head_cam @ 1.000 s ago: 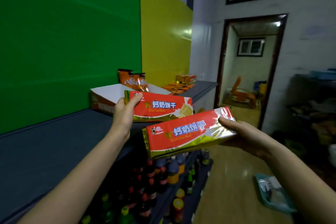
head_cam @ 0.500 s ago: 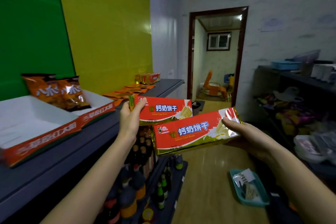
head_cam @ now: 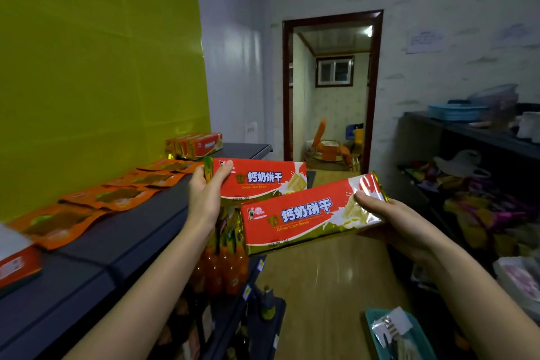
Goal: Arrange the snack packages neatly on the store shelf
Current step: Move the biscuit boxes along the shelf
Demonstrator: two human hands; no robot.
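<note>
I hold two long red biscuit packs with gold ends in the air beside the shelf. My left hand (head_cam: 206, 197) grips the left end of the farther biscuit pack (head_cam: 264, 180), close to the dark top shelf's (head_cam: 122, 245) front edge. My right hand (head_cam: 391, 223) grips the right end of the nearer biscuit pack (head_cam: 304, 215), which tilts up to the right and overlaps the other pack's lower edge. At the shelf's far end lies a stack of the same red packs (head_cam: 194, 146).
Flat orange snack pouches (head_cam: 117, 196) lie in a row along the shelf against the yellow wall. Orange drink bottles (head_cam: 225, 269) fill the shelf below. A teal basket (head_cam: 377, 327) sits on the wooden floor. A second dark shelf (head_cam: 479, 137) with goods stands at right; a doorway (head_cam: 331, 96) ahead.
The view has swung right along the shelf: the white box with orange bags left the frame and the stacked red packs came closer. Both hands still hold their packs in the same pose.
</note>
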